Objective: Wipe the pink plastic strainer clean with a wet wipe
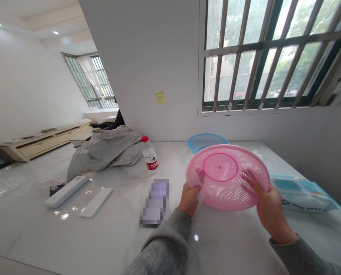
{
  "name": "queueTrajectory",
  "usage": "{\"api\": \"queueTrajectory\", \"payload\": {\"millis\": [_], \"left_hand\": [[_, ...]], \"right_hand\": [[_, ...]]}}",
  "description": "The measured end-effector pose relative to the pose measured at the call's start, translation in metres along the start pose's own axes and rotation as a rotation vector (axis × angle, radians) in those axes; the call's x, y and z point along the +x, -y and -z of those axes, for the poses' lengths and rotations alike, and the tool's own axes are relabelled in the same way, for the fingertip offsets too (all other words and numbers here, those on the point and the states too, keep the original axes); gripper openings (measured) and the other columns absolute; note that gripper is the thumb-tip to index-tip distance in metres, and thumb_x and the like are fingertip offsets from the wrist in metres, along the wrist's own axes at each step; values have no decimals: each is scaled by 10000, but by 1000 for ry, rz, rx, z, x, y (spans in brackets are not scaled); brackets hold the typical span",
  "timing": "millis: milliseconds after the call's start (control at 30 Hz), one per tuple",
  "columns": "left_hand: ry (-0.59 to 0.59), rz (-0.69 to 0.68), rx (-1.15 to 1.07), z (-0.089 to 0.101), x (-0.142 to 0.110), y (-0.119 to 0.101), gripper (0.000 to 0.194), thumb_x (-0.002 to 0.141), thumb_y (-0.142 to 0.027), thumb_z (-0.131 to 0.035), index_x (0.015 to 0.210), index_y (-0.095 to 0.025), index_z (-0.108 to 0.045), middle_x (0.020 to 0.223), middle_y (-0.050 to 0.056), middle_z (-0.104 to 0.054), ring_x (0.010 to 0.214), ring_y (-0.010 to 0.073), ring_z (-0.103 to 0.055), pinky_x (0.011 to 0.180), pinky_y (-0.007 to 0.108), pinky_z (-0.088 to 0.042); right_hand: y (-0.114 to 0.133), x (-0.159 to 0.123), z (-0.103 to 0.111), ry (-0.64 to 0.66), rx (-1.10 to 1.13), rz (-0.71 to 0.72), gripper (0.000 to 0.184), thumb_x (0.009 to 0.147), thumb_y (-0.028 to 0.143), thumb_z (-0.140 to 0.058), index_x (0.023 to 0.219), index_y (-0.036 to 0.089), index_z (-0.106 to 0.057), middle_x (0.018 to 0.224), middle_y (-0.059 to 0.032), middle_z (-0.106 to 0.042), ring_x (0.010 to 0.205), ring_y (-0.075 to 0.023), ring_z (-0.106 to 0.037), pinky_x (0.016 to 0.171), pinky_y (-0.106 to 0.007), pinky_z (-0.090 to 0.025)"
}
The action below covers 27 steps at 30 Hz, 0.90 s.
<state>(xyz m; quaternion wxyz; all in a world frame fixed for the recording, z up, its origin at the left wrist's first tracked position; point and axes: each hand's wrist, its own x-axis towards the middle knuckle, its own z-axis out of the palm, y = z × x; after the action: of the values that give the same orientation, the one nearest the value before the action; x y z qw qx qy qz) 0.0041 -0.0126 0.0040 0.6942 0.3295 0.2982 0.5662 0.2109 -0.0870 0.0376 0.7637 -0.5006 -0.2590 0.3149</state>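
A pink mesh plastic basket is held up above the white table, tilted so its round base ring faces me. My right hand grips its right rim, and some fingers show through the mesh. At the lower left rim, my left hand is closed on the basket. A thin, pale, crumpled sheet, perhaps a wipe, shows by the left fingers; its exact extent is hidden. Behind the pink basket stands a blue mesh basket, partly covered from view.
A wipes pack lies at the right. Left of the baskets are a red-capped bottle, a blurred purple rectangular object, a grey cloth and two white long objects, one a flat strip. A barred window is above.
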Motion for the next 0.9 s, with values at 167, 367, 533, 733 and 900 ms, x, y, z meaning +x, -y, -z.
{"api": "queueTrajectory", "payload": {"millis": [167,367,533,733,900], "left_hand": [[47,19,-32,1,0,1,498,528,-81,-781,1023,-118,-815,1068,142,-826,1189,405,-719,1072,503,-546],[71,11,-57,0,-1,0,594,513,-42,-769,1096,-143,-813,1220,137,-806,1333,420,-646,1151,508,-501],[100,4,-73,-2,-2,0,647,529,-29,-731,1162,-138,-810,1227,131,-808,1335,405,-652,1154,509,-501],[70,14,-69,-2,-3,-1,573,498,-31,-724,1050,-156,-815,1299,123,-783,1436,412,-568,1201,481,-460],[74,16,-55,-3,-2,0,556,505,-35,-710,1043,-138,-808,1296,144,-779,1391,427,-605,1163,499,-493]], "right_hand": [[6,-1,-3,-29,52,-55,406,773,400,-869,1148,248,-830,1264,-88,-809,1254,-322,-729,1006,-429,-646],[0,3,2,-17,58,-52,390,823,364,-820,1197,255,-806,1346,-91,-775,1278,-335,-717,1073,-507,-606],[0,2,1,-31,73,-61,384,825,366,-816,1193,257,-805,1353,-87,-773,1291,-340,-709,1108,-534,-575],[-1,3,0,-52,91,-93,371,838,367,-813,1188,245,-809,1377,-97,-760,1302,-337,-705,1104,-513,-584],[0,2,0,-58,112,-98,322,843,345,-823,1150,248,-823,1347,-95,-773,1311,-342,-699,1149,-556,-543]]}}
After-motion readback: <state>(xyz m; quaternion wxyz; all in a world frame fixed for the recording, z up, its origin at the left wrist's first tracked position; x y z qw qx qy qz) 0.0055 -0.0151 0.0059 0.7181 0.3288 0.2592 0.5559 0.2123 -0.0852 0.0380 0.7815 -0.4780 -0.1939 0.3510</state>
